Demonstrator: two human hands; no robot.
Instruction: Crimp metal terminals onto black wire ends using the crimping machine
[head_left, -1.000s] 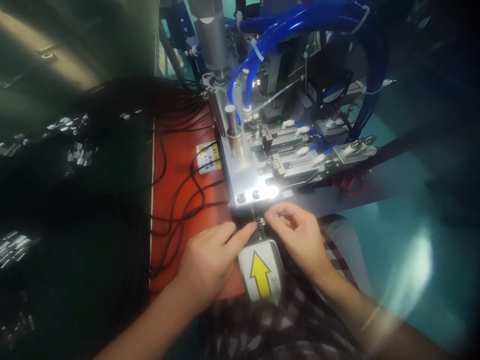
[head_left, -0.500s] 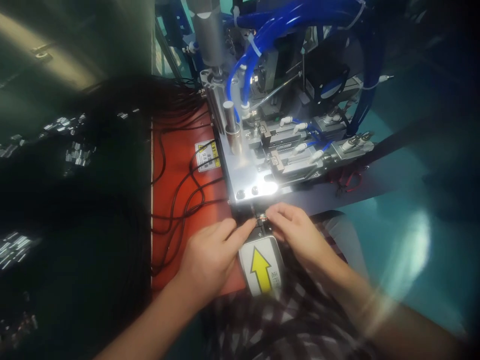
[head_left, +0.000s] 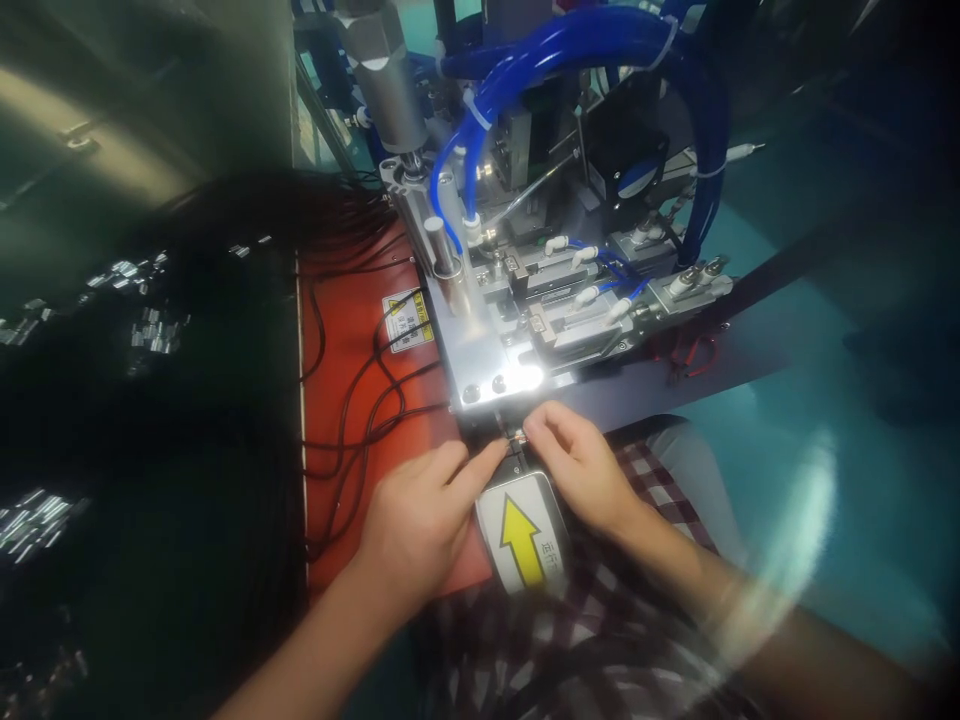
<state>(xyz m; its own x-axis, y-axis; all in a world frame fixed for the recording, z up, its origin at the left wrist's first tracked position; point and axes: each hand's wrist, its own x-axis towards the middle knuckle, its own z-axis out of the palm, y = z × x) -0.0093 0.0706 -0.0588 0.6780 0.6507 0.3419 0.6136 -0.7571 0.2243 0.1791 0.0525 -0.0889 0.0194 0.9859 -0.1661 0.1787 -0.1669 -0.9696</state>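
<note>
My left hand (head_left: 424,505) and my right hand (head_left: 581,462) meet at the near end of the machine's feed track (head_left: 517,465). A tiny shiny metal part (head_left: 517,437) sits between their fingertips. My right thumb and forefinger pinch at its right side. On the other side, my left thumb and forefinger are pressed together at the track, and whatever they hold is hidden. Just below the fingertips is a white plate (head_left: 551,520) with a yellow arrow. The metal head of the machine (head_left: 480,345) stands right beyond my hands.
Black cables (head_left: 367,440) cross the red machine top (head_left: 337,320) on the left. Many dark cables with shiny ends (head_left: 157,325) lie farther left. Blue air hoses (head_left: 592,40) arch above the pneumatic slides (head_left: 574,320). Red-handled pliers (head_left: 694,355) lie at the right.
The view has shifted slightly, so the machine sits a little farther left and its front lower. My right fingertips have moved slightly left, closer to the left ones.
</note>
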